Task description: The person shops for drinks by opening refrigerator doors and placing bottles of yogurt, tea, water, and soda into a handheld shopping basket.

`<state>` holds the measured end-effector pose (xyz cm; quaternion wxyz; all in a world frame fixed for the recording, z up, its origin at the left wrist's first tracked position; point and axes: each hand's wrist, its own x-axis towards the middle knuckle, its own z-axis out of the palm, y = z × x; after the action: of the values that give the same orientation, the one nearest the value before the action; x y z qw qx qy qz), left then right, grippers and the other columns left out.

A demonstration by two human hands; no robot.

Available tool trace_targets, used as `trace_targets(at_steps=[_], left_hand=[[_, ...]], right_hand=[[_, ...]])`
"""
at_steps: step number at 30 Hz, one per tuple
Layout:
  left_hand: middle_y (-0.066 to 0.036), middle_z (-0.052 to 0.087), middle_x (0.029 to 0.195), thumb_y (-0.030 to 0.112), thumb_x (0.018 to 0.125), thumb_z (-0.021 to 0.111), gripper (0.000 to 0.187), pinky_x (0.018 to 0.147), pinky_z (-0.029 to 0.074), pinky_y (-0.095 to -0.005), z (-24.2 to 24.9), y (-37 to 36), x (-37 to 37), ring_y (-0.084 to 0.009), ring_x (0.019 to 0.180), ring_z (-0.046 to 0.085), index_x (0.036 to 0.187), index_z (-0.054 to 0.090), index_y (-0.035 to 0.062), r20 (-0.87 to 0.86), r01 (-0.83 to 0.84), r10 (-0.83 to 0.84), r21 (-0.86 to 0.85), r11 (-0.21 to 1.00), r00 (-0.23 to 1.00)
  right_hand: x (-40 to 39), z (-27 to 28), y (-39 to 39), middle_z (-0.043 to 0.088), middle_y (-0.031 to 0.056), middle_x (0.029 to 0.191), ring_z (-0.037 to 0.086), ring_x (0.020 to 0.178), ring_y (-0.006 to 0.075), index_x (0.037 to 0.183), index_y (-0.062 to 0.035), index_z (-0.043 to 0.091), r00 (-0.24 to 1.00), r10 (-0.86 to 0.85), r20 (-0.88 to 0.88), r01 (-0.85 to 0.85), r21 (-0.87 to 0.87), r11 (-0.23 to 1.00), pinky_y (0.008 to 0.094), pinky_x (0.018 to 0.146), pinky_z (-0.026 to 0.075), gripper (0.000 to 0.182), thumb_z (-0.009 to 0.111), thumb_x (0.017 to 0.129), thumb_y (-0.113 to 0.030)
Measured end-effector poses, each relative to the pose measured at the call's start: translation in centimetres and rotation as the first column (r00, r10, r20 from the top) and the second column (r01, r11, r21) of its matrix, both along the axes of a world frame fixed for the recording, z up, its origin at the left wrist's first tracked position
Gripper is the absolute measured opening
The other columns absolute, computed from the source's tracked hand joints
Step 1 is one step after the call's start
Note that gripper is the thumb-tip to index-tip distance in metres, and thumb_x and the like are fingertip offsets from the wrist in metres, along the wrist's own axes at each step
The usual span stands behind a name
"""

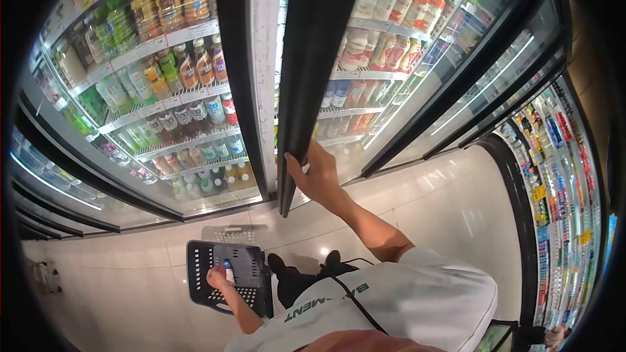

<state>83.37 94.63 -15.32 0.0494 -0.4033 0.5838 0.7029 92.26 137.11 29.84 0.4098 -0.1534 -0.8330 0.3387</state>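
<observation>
My right hand (317,173) grips the black edge of a glass cooler door (306,91), which stands swung out from the cooler. The thumb lies on one side of the frame and the other fingers are mostly hidden behind it. My left hand (216,278) is low on the other side, closed around a small white bottle (228,269) with a dark blue label or cap. Beneath that hand and bottle is a dark grey plastic shopping basket (197,254) with a perforated wall.
Shelves of bottled drinks (186,68) stand behind the opening on the left. White and red bottles (398,0) show through the door glass. More cooler doors (495,72) run along both sides. A curved rack of packaged goods (561,182) stands at right, across the tiled floor (437,202).
</observation>
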Motion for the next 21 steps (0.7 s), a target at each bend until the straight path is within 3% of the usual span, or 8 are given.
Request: trace_targets(at_steps=[1, 6, 8, 11, 14, 16, 18, 21], left_hand=[[-0.020, 0.066, 0.100, 0.002, 0.088, 0.059, 0.040, 0.071, 0.060, -0.0363, 3.1, 1.7, 0.7, -0.0282, 0.084, 0.069, 0.127, 0.050, -0.0036, -0.064, 0.062, -0.063, -0.019, 0.998, 0.996], [-0.016, 0.067, 0.104, 0.004, 0.097, 0.056, 0.039, 0.078, 0.058, -0.0323, 20.9, 12.9, 2.9, -0.0223, 0.088, 0.068, 0.134, 0.045, -0.0036, -0.412, 0.242, -0.262, -0.101, 0.965, 0.873], [-0.016, 0.067, 0.107, 0.006, 0.099, 0.057, 0.038, 0.080, 0.057, -0.0304, 27.4, 17.2, 3.4, -0.0218, 0.090, 0.068, 0.134, 0.046, -0.0035, -0.577, 0.355, -0.371, -0.145, 0.923, 0.728], [-0.015, 0.068, 0.108, 0.010, 0.100, 0.059, 0.035, 0.081, 0.055, -0.0295, 35.7, 23.7, 3.9, -0.0202, 0.093, 0.068, 0.131, 0.049, -0.0047, -0.677, 0.497, -0.555, -0.309, 0.810, 0.483], [-0.015, 0.069, 0.108, 0.011, 0.100, 0.059, 0.029, 0.082, 0.055, -0.0290, 40.3, 30.3, 2.7, -0.0189, 0.094, 0.068, 0.124, 0.055, -0.0052, -0.686, 0.517, -0.697, -0.527, 0.674, 0.208], [-0.013, 0.070, 0.110, 0.011, 0.099, 0.061, 0.027, 0.084, 0.054, -0.0296, 39.6, 34.5, -0.4, -0.0195, 0.096, 0.068, 0.122, 0.058, -0.0043, -0.697, 0.582, -0.715, -0.563, 0.587, 0.047], [-0.015, 0.070, 0.111, 0.011, 0.096, 0.064, 0.033, 0.087, 0.055, -0.0333, 42.3, 40.2, -0.9, -0.0214, 0.099, 0.069, 0.124, 0.058, -0.0046, -0.674, 0.594, -0.738, -0.586, 0.551, 0.019], [-0.021, 0.068, 0.115, 0.016, 0.090, 0.069, 0.041, 0.089, 0.055, -0.0376, 45.2, 47.2, -2.7, -0.0271, 0.102, 0.070, 0.123, 0.058, -0.0058, -0.527, 0.408, -0.844, -0.795, 0.448, -0.099]], right_hand=[[0.5, -0.1, 0.2, 0.060, 0.0138, 0.075, 0.063, 0.064, 0.0361, 0.096, -0.0016, 0.057, 0.999, 0.011, 0.040, -0.007, -0.083, 0.997, 0.0429, 0.057, 0.049, 0.019, 0.070, 0.086, -0.012], [5.0, -1.1, 0.9, 0.060, 0.0165, 0.085, 0.061, 0.067, 0.0404, 0.096, -0.0004, 0.054, 0.990, 0.126, -0.067, -0.113, 0.163, 0.980, 0.0465, 0.056, 0.045, 0.022, 0.069, 0.088, -0.015], [7.6, -1.1, 0.6, 0.060, 0.0162, 0.084, 0.063, 0.071, 0.0396, 0.099, 0.0012, 0.056, 0.988, 0.153, -0.025, -0.149, 0.138, 0.979, 0.0482, 0.057, 0.048, 0.024, 0.069, 0.087, -0.015], [11.3, -0.6, 0.1, 0.060, 0.0168, 0.084, 0.064, 0.068, 0.0386, 0.101, 0.0034, 0.057, 0.979, 0.199, -0.047, -0.194, 0.098, 0.976, 0.0482, 0.056, 0.050, 0.027, 0.069, 0.086, -0.015], [14.6, -0.5, 0.1, 0.060, 0.0174, 0.083, 0.064, 0.066, 0.0380, 0.099, 0.0038, 0.057, 0.967, 0.250, -0.046, -0.246, 0.085, 0.966, 0.0466, 0.054, 0.050, 0.026, 0.070, 0.087, -0.015], [16.5, -0.6, 0.3, 0.060, 0.0150, 0.082, 0.064, 0.064, 0.0336, 0.098, 0.0044, 0.058, 0.957, 0.289, -0.005, -0.287, 0.118, 0.951, 0.0416, 0.055, 0.051, 0.029, 0.073, 0.086, -0.017], [18.2, 0.5, 0.7, 0.060, 0.0142, 0.082, 0.064, 0.064, 0.0319, 0.098, 0.0045, 0.059, 0.947, 0.317, 0.054, -0.322, 0.138, 0.937, 0.0402, 0.055, 0.051, 0.030, 0.074, 0.086, -0.018], [19.4, 0.7, 1.6, 0.060, 0.0123, 0.081, 0.062, 0.062, 0.0300, 0.092, 0.0027, 0.060, 0.932, 0.345, 0.107, -0.360, 0.192, 0.913, 0.0382, 0.053, 0.050, 0.032, 0.076, 0.085, -0.023]])
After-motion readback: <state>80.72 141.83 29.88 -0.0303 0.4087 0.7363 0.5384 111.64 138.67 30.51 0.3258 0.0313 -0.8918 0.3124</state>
